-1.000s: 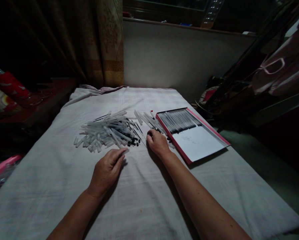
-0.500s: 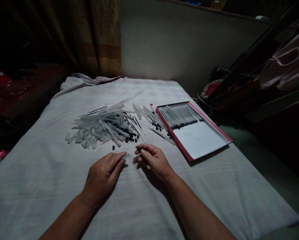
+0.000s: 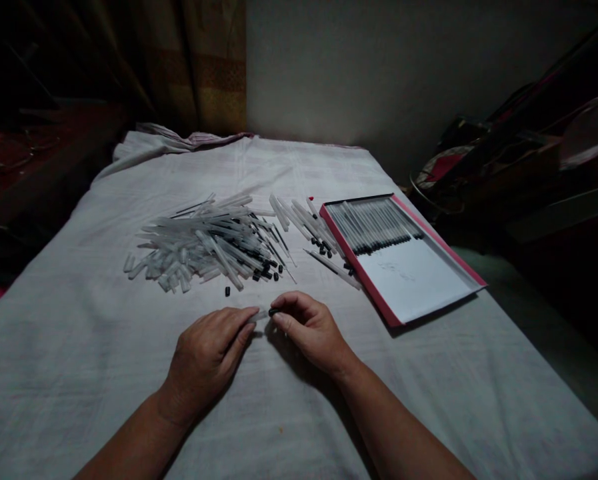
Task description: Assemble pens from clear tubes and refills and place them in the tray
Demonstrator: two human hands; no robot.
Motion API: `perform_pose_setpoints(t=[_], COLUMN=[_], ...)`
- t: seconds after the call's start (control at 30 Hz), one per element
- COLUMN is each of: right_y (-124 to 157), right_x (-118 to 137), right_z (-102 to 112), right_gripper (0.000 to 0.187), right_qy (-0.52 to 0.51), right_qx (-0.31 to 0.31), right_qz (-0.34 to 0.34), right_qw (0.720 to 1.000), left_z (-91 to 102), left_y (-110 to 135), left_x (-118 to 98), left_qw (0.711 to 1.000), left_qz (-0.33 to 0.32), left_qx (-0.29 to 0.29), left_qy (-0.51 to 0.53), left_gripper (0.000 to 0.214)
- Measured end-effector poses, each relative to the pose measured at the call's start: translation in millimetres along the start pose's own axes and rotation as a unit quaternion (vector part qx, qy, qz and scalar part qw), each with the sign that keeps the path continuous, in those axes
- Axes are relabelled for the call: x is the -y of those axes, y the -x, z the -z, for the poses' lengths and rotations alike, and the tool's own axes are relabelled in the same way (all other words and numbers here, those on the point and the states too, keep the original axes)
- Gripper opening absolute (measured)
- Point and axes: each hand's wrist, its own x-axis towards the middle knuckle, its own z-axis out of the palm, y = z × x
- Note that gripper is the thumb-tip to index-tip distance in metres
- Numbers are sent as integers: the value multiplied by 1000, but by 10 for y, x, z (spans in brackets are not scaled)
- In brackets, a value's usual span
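My left hand (image 3: 211, 350) is closed on a translucent pen barrel (image 3: 260, 315), whose end sticks out past the fingertips. My right hand (image 3: 311, 327) pinches a small black pen plug (image 3: 273, 311) between thumb and forefinger. The plug is right at the barrel's protruding end; whether it is inserted, I cannot tell. Beyond both hands lies a heap of clear pen parts (image 3: 193, 243), with loose black plugs (image 3: 266, 270) along its right side. A single black plug (image 3: 227, 291) lies apart, just above my left hand.
To the right, a shallow red-edged box (image 3: 361, 287) holds a row of pens (image 3: 376, 227) at its far end. More barrels (image 3: 303, 220) and a pen (image 3: 331, 268) lie left of it. A pale cloth (image 3: 129, 373) covers the table. A wall (image 3: 323, 73) stands behind.
My right hand has brought the black plug against the barrel's end, closing the gap between my hands. My left hand has barely moved. The view has dipped slightly.
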Motion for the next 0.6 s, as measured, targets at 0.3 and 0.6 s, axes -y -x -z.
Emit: perform_pose_setpoints(t=[0.3, 0.6], right_y=[40, 35], right_x=[-32, -60], right_z=[6, 80], right_gripper=[9, 14], right_qy=[142, 333], right_qx=[-4, 31], right_qz=[98, 228], right_qw=[985, 915], left_z=[-1, -5], left_y=[-1, 5], left_x=[-11, -8], left_qw=[1000, 997], left_qz=[-8, -61], left_qx=[6, 15], left_qy=[-2, -55], left_gripper=[25, 22])
